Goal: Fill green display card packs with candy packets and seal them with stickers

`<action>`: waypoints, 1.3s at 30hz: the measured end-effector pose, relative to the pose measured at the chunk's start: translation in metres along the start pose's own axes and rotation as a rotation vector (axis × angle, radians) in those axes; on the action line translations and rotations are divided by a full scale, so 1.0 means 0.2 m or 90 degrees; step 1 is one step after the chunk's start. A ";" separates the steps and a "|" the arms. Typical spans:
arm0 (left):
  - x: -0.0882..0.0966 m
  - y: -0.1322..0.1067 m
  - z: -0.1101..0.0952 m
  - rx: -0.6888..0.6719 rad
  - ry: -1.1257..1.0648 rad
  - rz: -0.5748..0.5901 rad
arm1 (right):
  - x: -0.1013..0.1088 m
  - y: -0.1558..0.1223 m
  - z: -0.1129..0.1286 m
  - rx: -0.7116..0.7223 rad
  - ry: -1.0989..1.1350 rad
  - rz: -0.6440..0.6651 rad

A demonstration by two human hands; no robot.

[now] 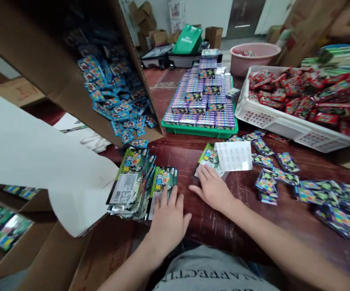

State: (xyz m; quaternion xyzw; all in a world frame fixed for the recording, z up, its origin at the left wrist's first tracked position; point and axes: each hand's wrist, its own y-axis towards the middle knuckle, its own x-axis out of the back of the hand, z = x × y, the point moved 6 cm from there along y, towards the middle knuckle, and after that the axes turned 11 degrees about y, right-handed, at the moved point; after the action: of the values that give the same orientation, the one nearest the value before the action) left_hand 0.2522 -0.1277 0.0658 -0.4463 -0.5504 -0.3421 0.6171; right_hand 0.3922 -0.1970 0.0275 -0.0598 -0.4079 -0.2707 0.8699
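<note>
My left hand (169, 214) lies with fingers spread over the lower part of a green-and-black printed packet (164, 178) with a white label. Touching that packet on its left is a stack of similar labelled packets (125, 184). My right hand (213, 186) rests flat, thumb apart, on the lower end of another green packet (208, 152). A white sheet of stickers (234, 155) overlaps that packet's right side. Right of this hand, small purple-and-green sachets (266, 182) lie loose and in little piles on the dark red table (187, 151).
A tilted carton (149, 81) spills blue sachets (111, 93) at left. Behind stands a green tray (199, 132) of stacked small boxes. A white crate (284, 125) of red packets is at right, a pink tub (253, 60) beyond. White paper (41, 153) juts in from the left.
</note>
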 end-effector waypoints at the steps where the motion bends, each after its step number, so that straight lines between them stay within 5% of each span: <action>1: 0.03 0.06 -0.02 -0.007 -0.036 -0.028 | 0.00 -0.13 -0.04 -0.010 -0.050 0.020; 3: 0.08 0.21 -0.07 -0.007 -0.161 -0.071 | -0.02 -0.36 -0.10 -0.001 -0.107 0.069; 5: 0.08 0.41 -0.14 0.024 -0.336 -0.017 | -0.04 -0.51 -0.12 0.017 -0.119 0.099; 8: 0.01 0.64 -0.21 0.089 -0.417 0.043 | -0.05 -0.57 -0.13 0.038 -0.103 0.113; 11: -0.08 0.73 -0.25 0.128 -0.475 0.072 | -0.04 -0.55 -0.13 0.069 -0.073 0.141; 19: -0.16 0.59 -0.16 0.305 -0.604 0.010 | 0.03 -0.55 -0.14 0.140 -0.004 0.205; 22: -0.17 0.56 -0.15 0.312 -0.662 0.039 | 0.03 -0.56 -0.15 0.140 0.000 0.214; 27: -0.10 0.53 -0.18 0.167 -0.692 0.054 | 0.10 -0.54 -0.12 0.197 0.079 0.225; 33: 0.04 0.35 -0.27 -0.105 -0.603 0.050 | 0.47 -0.34 -0.09 0.121 0.148 -0.122; 39: 0.13 0.30 -0.35 -0.225 -0.507 0.077 | 0.59 -0.28 -0.04 0.049 0.180 -0.032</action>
State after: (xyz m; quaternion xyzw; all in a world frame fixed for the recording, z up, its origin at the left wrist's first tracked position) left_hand 0.3364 -0.1684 0.0823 -0.6736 -0.6511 -0.1953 0.2902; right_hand 0.4302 -0.2964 0.1042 0.0223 -0.2925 -0.2821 0.9134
